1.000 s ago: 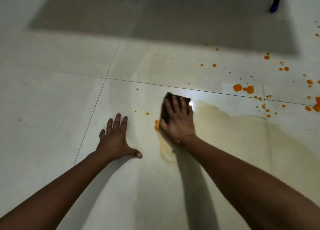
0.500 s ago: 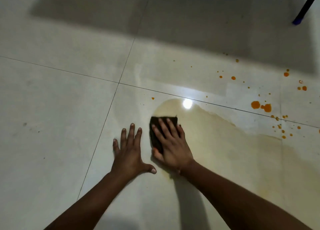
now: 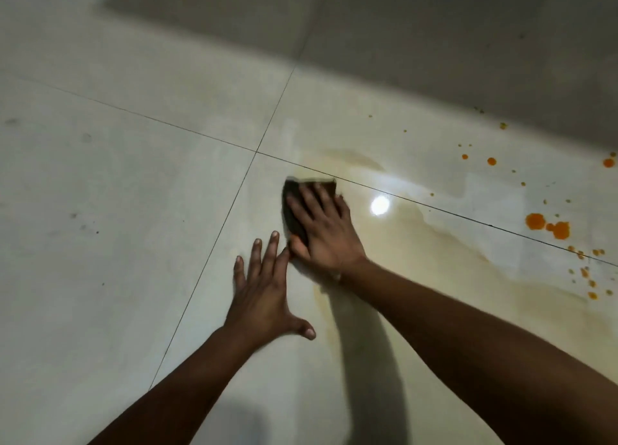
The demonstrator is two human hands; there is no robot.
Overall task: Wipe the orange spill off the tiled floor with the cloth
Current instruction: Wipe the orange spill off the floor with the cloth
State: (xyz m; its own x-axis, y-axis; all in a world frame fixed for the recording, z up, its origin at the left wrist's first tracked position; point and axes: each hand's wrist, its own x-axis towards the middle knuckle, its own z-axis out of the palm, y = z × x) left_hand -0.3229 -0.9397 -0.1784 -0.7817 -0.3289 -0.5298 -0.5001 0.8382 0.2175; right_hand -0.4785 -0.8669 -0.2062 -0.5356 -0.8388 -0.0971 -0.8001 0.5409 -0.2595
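Dark cloth [image 3: 293, 210] lies flat on the tiled floor [image 3: 117, 210] under the right hand [image 3: 326, 230]. The grip there is open: fingers straight and spread, palm pressing down, nothing curled round the cloth. The cloth shows only past the fingertips and on the thumb side; the rest is hidden under the palm. Its far edge is blurred, at the grout line [image 3: 468, 215].

Left hand [image 3: 264, 294] is just near-left of the cloth, flat on the tile, fingers splayed, holding nothing. Its forefinger tip is close to the right thumb; can't tell if they touch.

A pale yellowish smear [image 3: 434, 260] spreads right of the cloth, with a light glare [image 3: 380, 206] just beside it. Orange drops [image 3: 548, 225] sit well right of the cloth, some cut off at the frame edge. Beyond the cloth a dark shadow [image 3: 401, 26] covers the tiles.
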